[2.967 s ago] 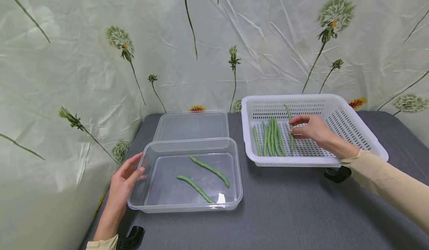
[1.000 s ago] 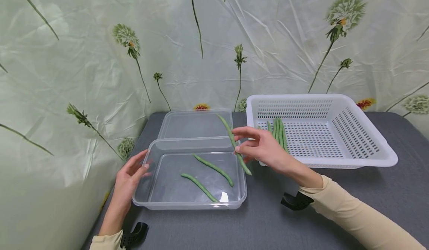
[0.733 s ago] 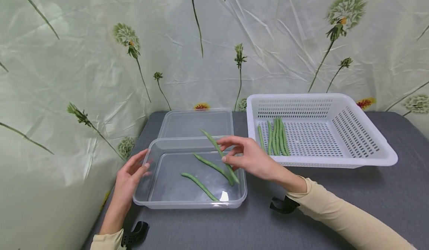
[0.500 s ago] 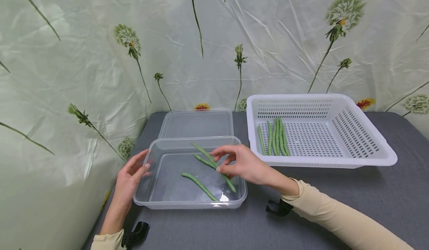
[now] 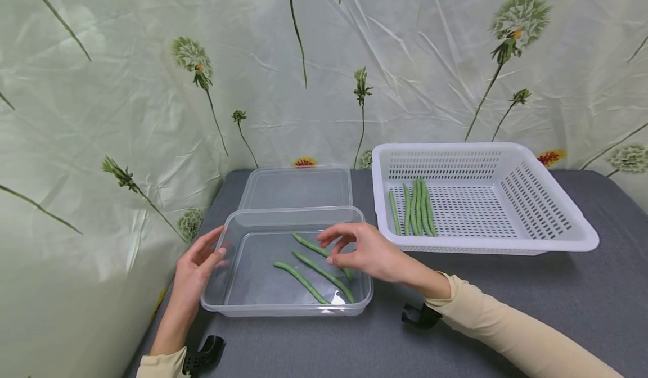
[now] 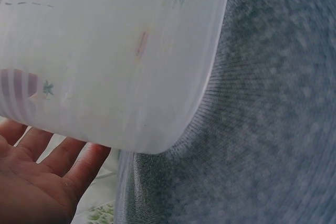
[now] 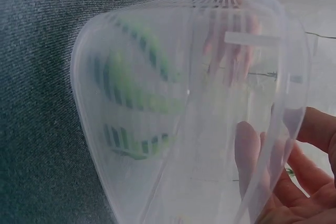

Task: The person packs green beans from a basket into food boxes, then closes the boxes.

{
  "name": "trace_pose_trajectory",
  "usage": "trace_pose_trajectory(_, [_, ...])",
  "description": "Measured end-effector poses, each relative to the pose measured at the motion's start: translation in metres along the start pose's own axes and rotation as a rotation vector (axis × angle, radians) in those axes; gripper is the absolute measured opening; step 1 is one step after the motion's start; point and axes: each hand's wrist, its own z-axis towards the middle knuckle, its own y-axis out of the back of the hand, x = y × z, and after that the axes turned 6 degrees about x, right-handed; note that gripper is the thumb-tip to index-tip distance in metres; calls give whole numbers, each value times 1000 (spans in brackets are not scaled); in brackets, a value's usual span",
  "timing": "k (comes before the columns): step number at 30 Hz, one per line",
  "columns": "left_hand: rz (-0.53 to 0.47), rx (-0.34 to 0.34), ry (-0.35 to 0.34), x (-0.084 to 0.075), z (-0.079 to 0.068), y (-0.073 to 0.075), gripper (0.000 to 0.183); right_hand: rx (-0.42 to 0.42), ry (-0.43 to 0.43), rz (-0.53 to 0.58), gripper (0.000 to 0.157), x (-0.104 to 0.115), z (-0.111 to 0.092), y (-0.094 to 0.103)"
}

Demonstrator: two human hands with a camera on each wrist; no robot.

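Observation:
Three green beans lie in the clear plastic container (image 5: 253, 310). The middle green bean (image 5: 326, 277) is in front of the right hand. Behind it, another bean (image 5: 307, 244) is partly covered by the fingers; a third bean (image 5: 301, 282) lies to the left. My right hand (image 5: 367, 252) hovers over the container's right side, thumb and fingertips apart, holding nothing. At the container's left wall, my left hand (image 5: 189, 279) rests with extended fingers, which the left wrist view shows against the translucent side. In the right wrist view, the beans (image 7: 126, 85) appear blurred through the wall.
A white perforated basket (image 5: 506, 246) stands at the right with several green beans (image 5: 417, 206) lined up at its left side. Behind the container lies a clear lid (image 5: 298, 187). Grey cloth (image 5: 385, 333) covers the table, and a flower-patterned sheet (image 5: 415, 57) hangs behind.
My right hand has carried a green bean leftward from the basket, lowered it into the container and let it go. My left hand has stayed at the container's side.

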Motion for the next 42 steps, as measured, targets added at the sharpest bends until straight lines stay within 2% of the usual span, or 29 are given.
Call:
trace_pose_trajectory(5, [1, 0, 7, 1, 0, -1, 46, -19, 11, -10, 34, 8, -9, 8])
trace_pose_trajectory(8, [8, -5, 13, 0, 0, -2, 45, -62, 17, -34, 33, 16, -16, 19])
trace_pose_trajectory(16, [21, -7, 13, -1, -1, -1, 45, -219, 31, -115, 32, 23, -34, 62])
trace_pose_trajectory(20, [-4, -4, 11, 0, -1, -1, 46, -250, 4, -131, 32, 19, -41, 84])
trace_pose_trajectory(25, [-19, -3, 11, 0, -2, -1, 47, -250, -56, -179, 30, 10, -46, 111])
trace_pose_trajectory(30, [-1, -10, 23, -1, -2, -2, 47, -244, -133, -174, 31, -2, -51, 132])
trace_pose_trajectory(36, [-15, -12, 23, -1, -2, -3, 46, -198, -235, -129, 35, -19, -60, 149])
trace_pose_trajectory(42, [-38, -11, 20, -1, -3, -3, 46, -120, -402, -7, 46, -41, -68, 165])
